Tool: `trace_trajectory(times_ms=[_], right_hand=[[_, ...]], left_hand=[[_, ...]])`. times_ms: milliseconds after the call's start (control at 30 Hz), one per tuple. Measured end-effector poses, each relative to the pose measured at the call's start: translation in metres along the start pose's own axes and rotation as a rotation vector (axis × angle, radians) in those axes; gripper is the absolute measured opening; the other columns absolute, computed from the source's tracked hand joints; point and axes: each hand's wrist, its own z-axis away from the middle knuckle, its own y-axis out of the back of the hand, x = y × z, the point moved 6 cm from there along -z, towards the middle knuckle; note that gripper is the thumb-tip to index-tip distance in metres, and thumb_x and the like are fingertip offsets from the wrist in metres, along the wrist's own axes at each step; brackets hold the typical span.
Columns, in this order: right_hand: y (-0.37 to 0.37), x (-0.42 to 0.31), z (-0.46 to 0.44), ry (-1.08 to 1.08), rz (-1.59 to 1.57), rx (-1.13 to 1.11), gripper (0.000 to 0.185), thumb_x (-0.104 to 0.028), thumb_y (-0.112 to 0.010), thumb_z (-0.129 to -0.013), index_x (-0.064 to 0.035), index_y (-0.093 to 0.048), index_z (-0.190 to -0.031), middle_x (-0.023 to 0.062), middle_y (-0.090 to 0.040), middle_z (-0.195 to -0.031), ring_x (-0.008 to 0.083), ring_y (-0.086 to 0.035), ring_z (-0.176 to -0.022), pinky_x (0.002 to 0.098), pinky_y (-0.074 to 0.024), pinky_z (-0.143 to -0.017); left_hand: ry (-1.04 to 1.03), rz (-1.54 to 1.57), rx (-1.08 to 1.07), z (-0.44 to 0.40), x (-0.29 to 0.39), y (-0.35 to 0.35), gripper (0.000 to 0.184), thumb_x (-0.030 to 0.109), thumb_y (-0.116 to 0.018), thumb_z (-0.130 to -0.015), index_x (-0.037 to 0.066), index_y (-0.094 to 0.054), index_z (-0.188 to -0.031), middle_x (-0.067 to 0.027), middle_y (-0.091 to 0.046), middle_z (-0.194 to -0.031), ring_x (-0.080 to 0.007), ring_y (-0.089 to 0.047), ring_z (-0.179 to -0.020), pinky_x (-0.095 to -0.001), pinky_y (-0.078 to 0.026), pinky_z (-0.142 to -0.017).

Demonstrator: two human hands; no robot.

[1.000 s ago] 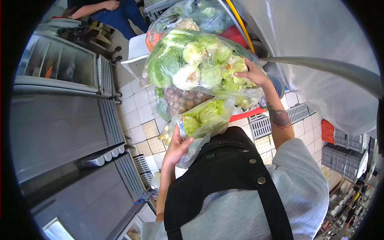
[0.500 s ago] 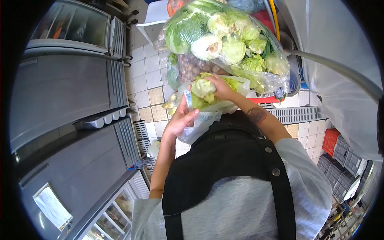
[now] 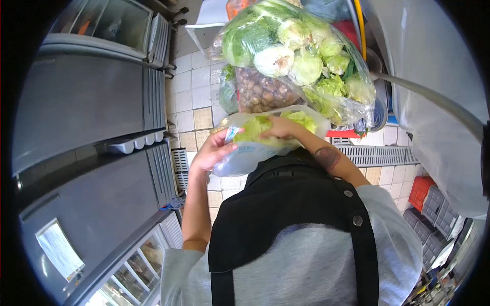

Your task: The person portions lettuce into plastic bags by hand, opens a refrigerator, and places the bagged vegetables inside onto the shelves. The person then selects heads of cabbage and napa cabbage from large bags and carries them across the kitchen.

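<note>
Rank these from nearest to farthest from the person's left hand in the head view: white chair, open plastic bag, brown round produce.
1. Open plastic bag: in the left hand.
2. Brown round produce: just beyond that bag.
3. White chair: at the picture's top edge.

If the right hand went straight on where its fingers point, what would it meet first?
Probably the green lettuce inside the open plastic bag; whether the right hand already touches it is unclear.
</note>
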Motion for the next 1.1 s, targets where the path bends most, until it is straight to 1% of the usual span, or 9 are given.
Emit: trace_trajectory(times_ms=[33, 267, 433, 600, 700, 767, 900, 967, 1100], right_hand=[[0.013, 0.004, -0.008, -0.078, -0.017, -0.044, 0.076, -0.060, -0.061, -0.072, -0.0042, -0.055, -0.122, 0.0248, -0.063, -0.106, 0.0368, -0.062, -0.094, 0.0418, -0.0481, -0.082], [0.052, -0.020, -0.001, 0.004, 0.105, 0.357, 0.074, -0.065, -0.061, -0.072, -0.0065, -0.061, -0.116, 0.0218, -0.057, -0.120, 0.0374, -0.057, -0.106, 0.0427, -0.0456, -0.090], [0.112, -0.007, 0.030, 0.304, 0.415, 0.339, 0.071, -0.053, -0.064, -0.078, -0.0058, -0.050, -0.129, 0.0224, -0.052, -0.127, 0.0378, -0.052, -0.114, 0.0409, -0.0411, -0.097], [0.096, 0.000, 0.084, 0.218, 1.006, -0.199, 0.023, -0.025, -0.067, -0.069, -0.0019, -0.067, -0.072, 0.0197, -0.063, -0.073, 0.0340, -0.064, -0.079, 0.0437, -0.0492, -0.069], [0.073, -0.067, 0.119, 0.347, 0.745, -0.283, 0.039, -0.032, -0.043, -0.090, -0.0048, -0.070, -0.081, 0.0177, -0.067, -0.083, 0.0353, -0.064, -0.084, 0.0467, -0.0474, -0.078], [0.056, -0.074, 0.090, 0.443, 1.229, -0.636, 0.024, -0.026, -0.055, -0.079, -0.0083, -0.070, -0.079, 0.0171, -0.067, -0.083, 0.0340, -0.065, -0.078, 0.0436, -0.0510, -0.069], [0.062, -0.212, 0.115, 0.761, 1.051, -0.758, 0.014, -0.016, -0.058, -0.076, -0.0073, -0.068, -0.080, 0.0146, -0.066, -0.079, 0.0339, -0.064, -0.073, 0.0422, -0.0498, -0.066], [0.049, -0.242, 0.125, 0.915, 0.791, -0.858, 0.019, -0.018, -0.057, -0.080, -0.0030, -0.066, -0.085, 0.0143, -0.067, -0.082, 0.0351, -0.064, -0.079, 0.0439, -0.0489, -0.071], [0.021, -0.151, 0.056, 0.663, 0.535, -0.606, 0.016, -0.015, -0.053, -0.088, -0.0017, -0.060, -0.094, 0.0176, -0.062, -0.078, 0.0333, -0.059, -0.066, 0.0414, -0.0449, -0.062]], left_hand=[[0.044, -0.012, -0.076, 0.013, -0.001, 0.007, 0.039, 0.011, -0.065, -0.084, 0.007, -0.059, -0.122, 0.0006, -0.065, -0.100, -0.0069, -0.057, -0.089, -0.0247, -0.045, -0.082], [-0.089, -0.285, 0.356, 0.027, -0.005, 0.036, 0.011, 0.013, -0.063, -0.087, 0.007, -0.064, -0.096, 0.0015, -0.062, -0.088, -0.0073, -0.054, -0.083, -0.0237, -0.043, -0.078], [-0.225, -0.912, 0.826, 0.038, -0.005, 0.060, 0.023, 0.023, -0.067, -0.081, 0.008, -0.063, -0.099, -0.0180, -0.062, -0.092, -0.0316, -0.059, -0.086, -0.0335, -0.046, -0.076], [0.250, -0.390, 0.506, 0.034, -0.045, 0.076, 0.032, 0.027, -0.062, -0.085, 0.000, -0.063, -0.102, -0.0097, -0.063, -0.085, -0.0178, -0.056, -0.075, -0.0321, -0.046, -0.065], [0.094, -0.282, 0.431, 0.005, -0.052, 0.087, 0.035, 0.028, -0.062, -0.085, 0.001, -0.064, -0.107, -0.0052, -0.064, -0.079, -0.0141, -0.057, -0.071, -0.0285, -0.047, -0.062], [-0.027, -0.398, 0.510, 0.010, 0.019, 0.072, 0.040, 0.039, -0.063, -0.083, 0.003, -0.068, -0.099, -0.0097, -0.067, -0.082, -0.0169, -0.061, -0.072, -0.0334, -0.049, -0.064], [-0.311, -0.576, 0.351, -0.039, 0.078, 0.026, 0.050, 0.040, -0.063, -0.077, 0.000, -0.064, -0.107, -0.0183, -0.067, -0.095, -0.0315, -0.064, -0.093, -0.0434, -0.049, -0.078], [-0.444, -0.445, 0.311, -0.044, 0.093, 0.008, 0.042, 0.040, -0.062, -0.081, -0.001, -0.066, -0.092, -0.0150, -0.066, -0.083, -0.0229, -0.061, -0.076, -0.0395, -0.047, -0.069], [-0.338, -0.215, 0.265, -0.058, 0.028, 0.005, 0.041, 0.039, -0.059, -0.085, -0.002, -0.063, -0.082, -0.0116, -0.061, -0.072, -0.0194, -0.051, -0.066, -0.0386, -0.043, -0.063]])
